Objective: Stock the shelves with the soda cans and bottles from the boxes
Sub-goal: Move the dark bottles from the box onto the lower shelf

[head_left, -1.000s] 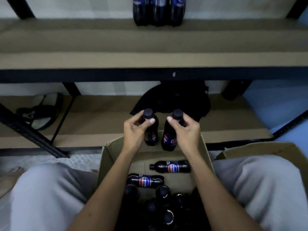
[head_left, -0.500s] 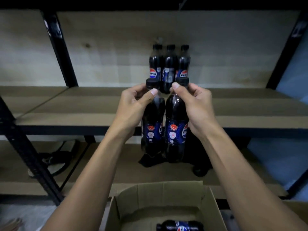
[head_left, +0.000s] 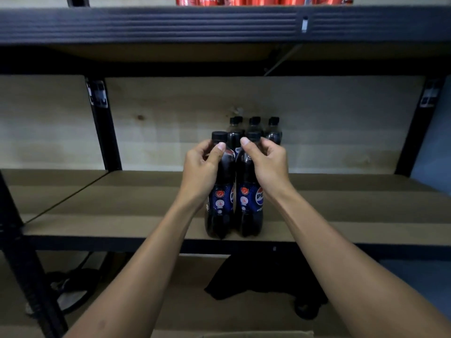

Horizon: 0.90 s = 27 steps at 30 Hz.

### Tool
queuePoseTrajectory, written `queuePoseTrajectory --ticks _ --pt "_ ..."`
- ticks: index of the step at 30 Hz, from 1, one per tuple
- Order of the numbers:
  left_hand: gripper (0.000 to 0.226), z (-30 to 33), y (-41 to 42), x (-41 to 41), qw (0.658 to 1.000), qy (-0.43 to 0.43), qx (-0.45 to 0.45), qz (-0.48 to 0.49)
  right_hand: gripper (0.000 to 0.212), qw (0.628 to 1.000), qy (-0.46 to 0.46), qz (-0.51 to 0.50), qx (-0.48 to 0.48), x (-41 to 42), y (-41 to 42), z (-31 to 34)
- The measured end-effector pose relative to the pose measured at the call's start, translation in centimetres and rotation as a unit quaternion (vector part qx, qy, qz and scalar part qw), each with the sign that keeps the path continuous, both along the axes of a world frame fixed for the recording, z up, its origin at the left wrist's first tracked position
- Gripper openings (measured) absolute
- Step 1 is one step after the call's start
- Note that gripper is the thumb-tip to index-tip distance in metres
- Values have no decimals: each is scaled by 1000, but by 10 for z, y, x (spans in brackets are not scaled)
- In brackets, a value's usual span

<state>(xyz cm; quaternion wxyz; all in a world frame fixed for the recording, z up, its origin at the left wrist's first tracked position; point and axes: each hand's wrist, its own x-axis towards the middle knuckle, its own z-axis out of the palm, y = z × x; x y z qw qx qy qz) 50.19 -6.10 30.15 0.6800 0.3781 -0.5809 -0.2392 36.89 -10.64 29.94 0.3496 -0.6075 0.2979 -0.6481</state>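
My left hand (head_left: 203, 172) grips the neck of a dark Pepsi bottle (head_left: 220, 203). My right hand (head_left: 267, 164) grips the neck of a second Pepsi bottle (head_left: 249, 203) right beside it. Both bottles stand upright at the front edge of the middle wooden shelf (head_left: 122, 215), side by side and touching. Three more Pepsi bottles (head_left: 255, 128) stand in a row at the back of the same shelf, partly hidden behind my hands. Red cans (head_left: 256, 0) line the shelf above.
A black steel beam (head_left: 170, 23) of the upper shelf crosses the top of the view. Black uprights (head_left: 102, 123) stand at left and right. On the lower shelf lie a black cloth (head_left: 263, 276) and sandals (head_left: 70, 286). A cardboard box edge (head_left: 244, 334) shows at the bottom.
Both hands have lifted the two bottles out of the box and up onto the middle shelf's front edge. The view has tilted upward, so the box has almost left the frame.
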Motion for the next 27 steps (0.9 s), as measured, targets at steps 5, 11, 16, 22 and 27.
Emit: queuePoseTrajectory --ticks 5,11,16,22,27 --pt "18 -16 -1 -1 997 -52 -53 10 38 999 38 -34 -9 3 -1 -15" --pt "56 -84 1 10 993 -115 1 34 64 990 138 31 4 -15 5 -96" --pt "53 -93 -15 15 988 -137 3 72 52 982 181 -46 3 -18 -11 -118" --pt "59 -102 -74 30 968 -175 66 166 42 987 130 -69 59 -1 -51 -115" --pt "41 -100 -133 35 968 -134 81 195 40 983 93 -120 99 21 -104 -119"
